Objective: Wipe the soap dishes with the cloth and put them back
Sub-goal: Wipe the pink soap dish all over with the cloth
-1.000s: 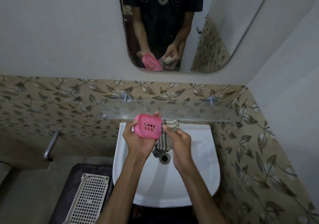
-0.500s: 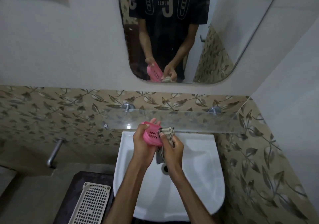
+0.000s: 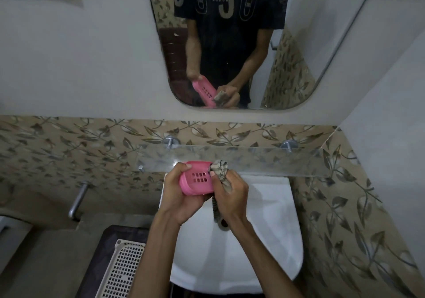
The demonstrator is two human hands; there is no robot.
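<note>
— What did the scene at the basin show?

— A person stood over a white washbasin (image 3: 264, 247), both bare hands raised above it and close together. The left hand (image 3: 181, 196) gripped a pink soap dish (image 3: 195, 180), fingers curled over its top edge and thumb side wrapped beneath, with the slotted base turned toward the onlooker.

— And the other hand?

— The right hand (image 3: 232, 194) was clenched round a bunched, striped cloth (image 3: 219, 169), pressing a wad of it against the right end of the dish. A tail of the cloth hung down below the fist toward the basin's drain.

— Where was the dish in relation to the shelf?

— It was held in the air just in front of a frosted glass shelf (image 3: 276, 162), which was fixed to the leaf-patterned wall tiles (image 3: 69, 150) on two metal pegs. It rested on nothing but the hand.

— Anything else in the room?

— A mirror (image 3: 310, 44) above the shelf reflected the person's dark printed T-shirt, forearms, the pink dish and the cloth. To the left of the basin, a cream perforated plastic tray (image 3: 124, 272) lay on a dark surface, and a metal pipe (image 3: 78, 201) stood out from the wall nearby.
</note>
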